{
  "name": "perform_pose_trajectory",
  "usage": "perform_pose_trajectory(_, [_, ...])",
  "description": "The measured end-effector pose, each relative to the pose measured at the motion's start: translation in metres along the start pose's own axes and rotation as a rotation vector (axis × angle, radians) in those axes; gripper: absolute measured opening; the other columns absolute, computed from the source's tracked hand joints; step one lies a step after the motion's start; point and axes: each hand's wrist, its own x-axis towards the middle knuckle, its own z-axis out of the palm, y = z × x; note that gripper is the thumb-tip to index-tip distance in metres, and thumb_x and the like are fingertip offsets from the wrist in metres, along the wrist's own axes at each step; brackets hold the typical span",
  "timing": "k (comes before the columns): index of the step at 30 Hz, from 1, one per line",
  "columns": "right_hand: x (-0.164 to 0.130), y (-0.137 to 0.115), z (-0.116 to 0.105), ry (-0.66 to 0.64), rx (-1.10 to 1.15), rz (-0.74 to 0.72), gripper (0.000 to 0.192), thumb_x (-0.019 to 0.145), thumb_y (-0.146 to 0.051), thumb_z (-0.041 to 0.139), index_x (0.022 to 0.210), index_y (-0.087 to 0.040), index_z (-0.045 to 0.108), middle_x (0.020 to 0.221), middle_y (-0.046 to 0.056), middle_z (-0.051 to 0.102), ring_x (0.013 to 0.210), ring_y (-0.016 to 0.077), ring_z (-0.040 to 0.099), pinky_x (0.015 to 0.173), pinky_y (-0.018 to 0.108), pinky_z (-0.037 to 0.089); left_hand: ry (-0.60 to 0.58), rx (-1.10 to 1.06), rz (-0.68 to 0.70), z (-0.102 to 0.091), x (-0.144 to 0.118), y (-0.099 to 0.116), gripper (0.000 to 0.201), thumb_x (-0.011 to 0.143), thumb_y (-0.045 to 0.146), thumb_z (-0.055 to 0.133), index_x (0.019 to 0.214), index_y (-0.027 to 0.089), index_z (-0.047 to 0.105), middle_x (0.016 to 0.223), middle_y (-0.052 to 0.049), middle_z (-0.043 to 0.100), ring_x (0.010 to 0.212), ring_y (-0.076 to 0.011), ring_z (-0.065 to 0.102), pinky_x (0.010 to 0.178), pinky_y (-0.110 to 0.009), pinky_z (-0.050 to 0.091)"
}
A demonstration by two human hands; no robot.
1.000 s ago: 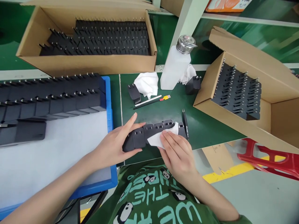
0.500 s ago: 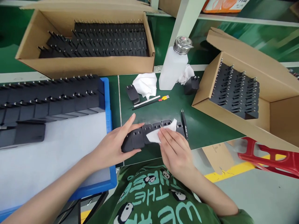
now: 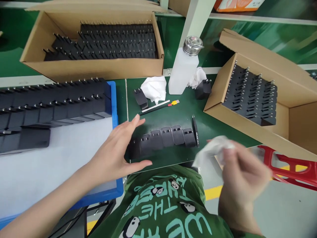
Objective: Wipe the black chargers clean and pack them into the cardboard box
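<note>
A curved row of several black plug adapters [image 3: 164, 138] lies on the green mat near its front edge. My left hand [image 3: 116, 150] hovers spread at the row's left end, fingers apart, holding nothing. Off to the right of the row and blurred by motion, my right hand [image 3: 241, 175] grips a white wipe cloth [image 3: 210, 150], lifted clear of the adapters. Black tweezers [image 3: 195, 130] lie against the row's right end.
A blue tray [image 3: 114, 109] with rows of adapters stands at left. Cardboard boxes of adapters sit at back left [image 3: 96, 69] and right [image 3: 247, 114]. A white dispenser bottle [image 3: 184, 67], crumpled wipes [image 3: 155, 87], two loose adapters and a pen [image 3: 158, 106] lie behind the row.
My right hand has pulled the wipe off the adapter row and swung it right and toward me. My left hand has let go of the row's left end and opened.
</note>
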Motion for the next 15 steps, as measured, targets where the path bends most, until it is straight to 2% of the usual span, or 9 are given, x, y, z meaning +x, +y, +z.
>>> perform_pose_trajectory(1, [0.006, 0.010, -0.008, 0.126, -0.098, 0.044, 0.013, 0.090, -0.017, 0.062, 0.092, -0.020, 0.074, 0.078, 0.002, 0.070, 0.064, 0.0154, 0.063, 0.055, 0.027, 0.050, 0.016, 0.049, 0.018, -0.001, 0.005, 0.007, 0.102, 0.088, 0.052, 0.066, 0.158, 0.021, -0.002, 0.148, -0.017, 0.048, 0.134, -0.0343, 0.048, 0.107, -0.054, 0.042])
perform_pose_trajectory(2, [0.012, 0.020, -0.013, 0.182, -0.210, 0.056, 0.011, 0.090, -0.020, 0.064, 0.090, -0.020, 0.074, 0.075, 0.002, 0.069, 0.062, 0.0153, 0.062, 0.053, 0.027, 0.047, 0.015, 0.095, 0.030, 0.001, 0.012, 0.014, 0.101, 0.088, 0.050, 0.066, 0.158, 0.019, 0.000, 0.145, -0.017, 0.051, 0.131, -0.0345, 0.050, 0.108, -0.055, 0.041])
perform_pose_trajectory(3, [0.017, 0.030, -0.016, 0.163, -0.323, 0.031, 0.011, 0.089, -0.023, 0.065, 0.093, -0.019, 0.075, 0.079, 0.004, 0.070, 0.067, 0.0171, 0.064, 0.057, 0.028, 0.049, 0.000, 0.134, 0.036, 0.003, 0.019, 0.021, 0.102, 0.087, 0.049, 0.068, 0.158, 0.017, 0.002, 0.141, -0.017, 0.054, 0.128, -0.0347, 0.052, 0.108, -0.056, 0.041])
perform_pose_trajectory(5, [0.025, 0.042, -0.015, 0.018, -0.513, -0.082, 0.021, 0.090, -0.027, 0.064, 0.107, -0.017, 0.072, 0.101, 0.010, 0.072, 0.090, 0.0252, 0.067, 0.077, 0.037, 0.054, -0.037, 0.189, 0.032, 0.012, 0.033, 0.032, 0.103, 0.085, 0.044, 0.071, 0.157, 0.012, 0.005, 0.132, -0.016, 0.060, 0.122, -0.0343, 0.055, 0.107, -0.055, 0.042])
perform_pose_trajectory(7, [0.027, 0.047, -0.008, -0.084, -0.580, -0.165, 0.029, 0.090, -0.025, 0.063, 0.117, -0.016, 0.068, 0.117, 0.013, 0.068, 0.106, 0.0292, 0.064, 0.091, 0.043, 0.052, -0.043, 0.218, 0.020, 0.021, 0.044, 0.040, 0.102, 0.083, 0.035, 0.075, 0.156, 0.010, 0.009, 0.122, -0.014, 0.065, 0.114, -0.0319, 0.059, 0.105, -0.051, 0.045])
perform_pose_trajectory(8, [0.026, 0.049, -0.003, -0.126, -0.565, -0.179, 0.030, 0.091, -0.024, 0.062, 0.120, -0.017, 0.066, 0.115, 0.013, 0.067, 0.105, 0.0277, 0.064, 0.091, 0.041, 0.052, -0.039, 0.223, 0.012, 0.025, 0.047, 0.042, 0.100, 0.082, 0.030, 0.075, 0.156, 0.010, 0.011, 0.118, -0.012, 0.067, 0.110, -0.0301, 0.061, 0.105, -0.049, 0.046])
perform_pose_trajectory(11, [0.020, 0.052, 0.018, -0.318, -0.480, -0.149, 0.037, 0.094, -0.023, 0.057, 0.131, -0.017, 0.056, 0.099, 0.009, 0.067, 0.086, 0.0209, 0.066, 0.076, 0.032, 0.056, -0.021, 0.203, -0.002, 0.029, 0.048, 0.044, 0.096, 0.081, 0.021, 0.074, 0.155, 0.010, 0.014, 0.113, -0.010, 0.069, 0.103, -0.0261, 0.064, 0.102, -0.044, 0.048])
perform_pose_trajectory(13, [0.017, 0.056, 0.031, -0.412, -0.475, -0.129, 0.044, 0.096, -0.025, 0.053, 0.138, -0.014, 0.048, 0.097, 0.010, 0.064, 0.084, 0.0221, 0.064, 0.070, 0.034, 0.055, -0.026, 0.186, -0.012, 0.029, 0.046, 0.045, 0.095, 0.081, 0.019, 0.074, 0.155, 0.010, 0.015, 0.114, -0.010, 0.069, 0.104, -0.0252, 0.064, 0.103, -0.042, 0.048])
perform_pose_trajectory(15, [0.018, 0.060, 0.038, -0.448, -0.457, -0.108, 0.042, 0.097, -0.023, 0.048, 0.138, -0.013, 0.047, 0.098, 0.011, 0.062, 0.086, 0.0237, 0.062, 0.070, 0.036, 0.054, -0.033, 0.182, -0.029, 0.028, 0.044, 0.045, 0.093, 0.082, 0.019, 0.074, 0.155, 0.010, 0.017, 0.115, -0.009, 0.069, 0.105, -0.0245, 0.064, 0.104, -0.042, 0.047])
